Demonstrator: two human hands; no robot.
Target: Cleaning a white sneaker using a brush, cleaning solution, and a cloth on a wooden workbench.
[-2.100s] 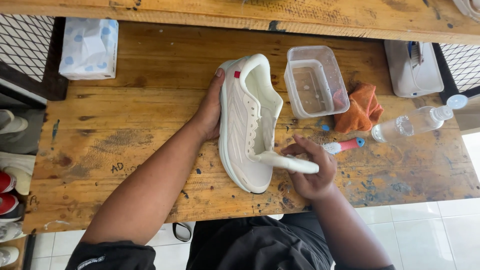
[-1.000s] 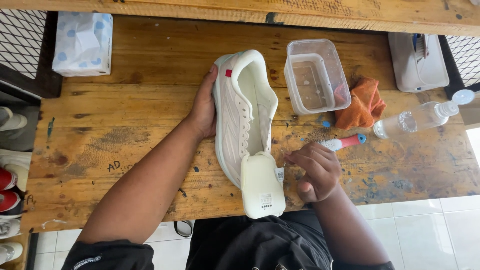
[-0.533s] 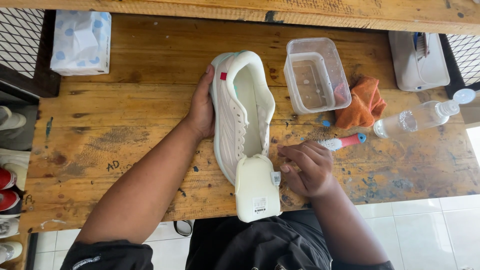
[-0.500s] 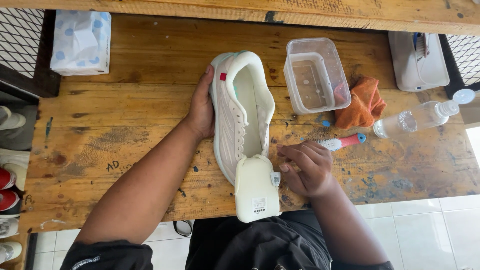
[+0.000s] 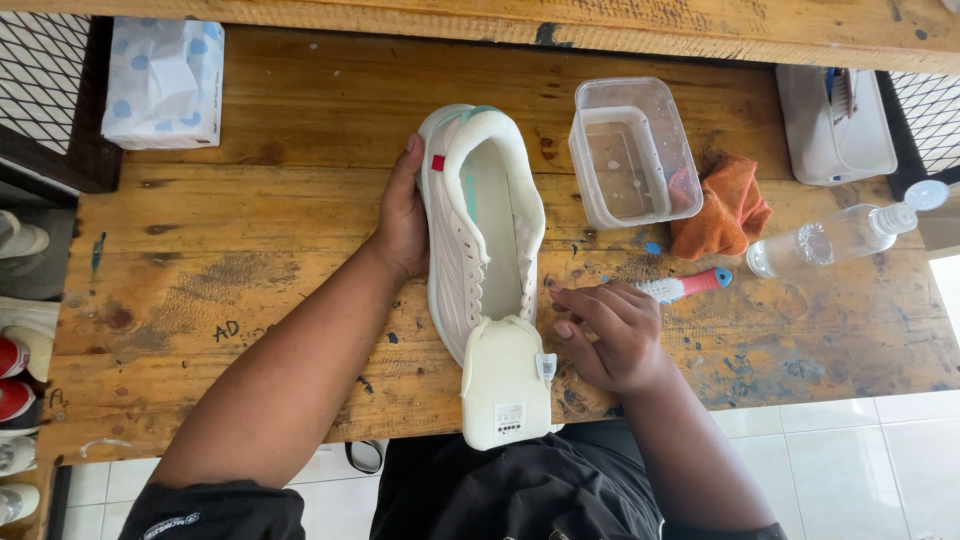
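A cream-white sneaker (image 5: 478,215) without laces stands on the wooden workbench (image 5: 250,260), heel away from me. Its padded tongue (image 5: 505,385) is folded out toward me over the toe, label side up. My left hand (image 5: 403,222) grips the shoe's left side near the heel. My right hand (image 5: 605,335) rests on the bench just right of the tongue, fingers loosely curled and touching the small tag at the tongue's edge, holding nothing.
A clear plastic tub of water (image 5: 630,150), an orange cloth (image 5: 722,205), a red-handled brush (image 5: 685,286) and a clear squeeze bottle (image 5: 835,235) lie to the right. A tissue pack (image 5: 160,85) sits far left, a white box (image 5: 835,120) far right. Shoes (image 5: 20,360) line the floor at left.
The tongue has been pulled out of the shoe and laid flat toward me. My right hand let it go and settled beside it. The shoe turned more upright.
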